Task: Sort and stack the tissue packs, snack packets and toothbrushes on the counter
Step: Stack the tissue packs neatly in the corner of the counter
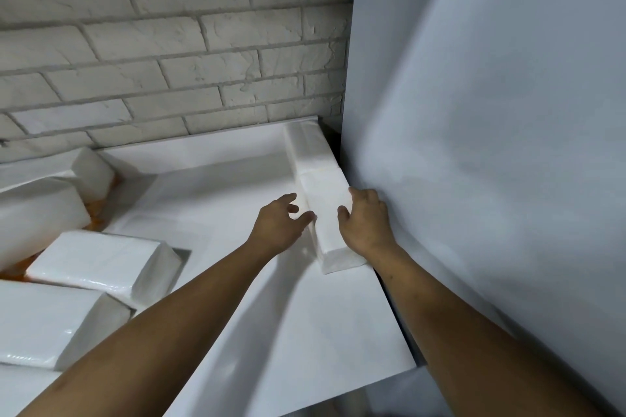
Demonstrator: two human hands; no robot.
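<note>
Head view. Two bare forearms enter from the bottom edge and reach over the white counter [216,186].

Left hand [279,225]: fingers loosely spread, thumb and fingertips touching the left side of the near tissue pack [333,234].

Right hand [364,223]: rests on that pack's right edge, thumb on the top face, fingers relaxed, not clamped.

The near pack lies flat along the counter's right edge, just beside the grey panel [474,112]. A second pack [306,147] lies behind it, end to end and touching.

More tissue packs [101,261] are heaped at left over something orange; what it is cannot be told. A white brick wall [169,44] stands behind.
</note>
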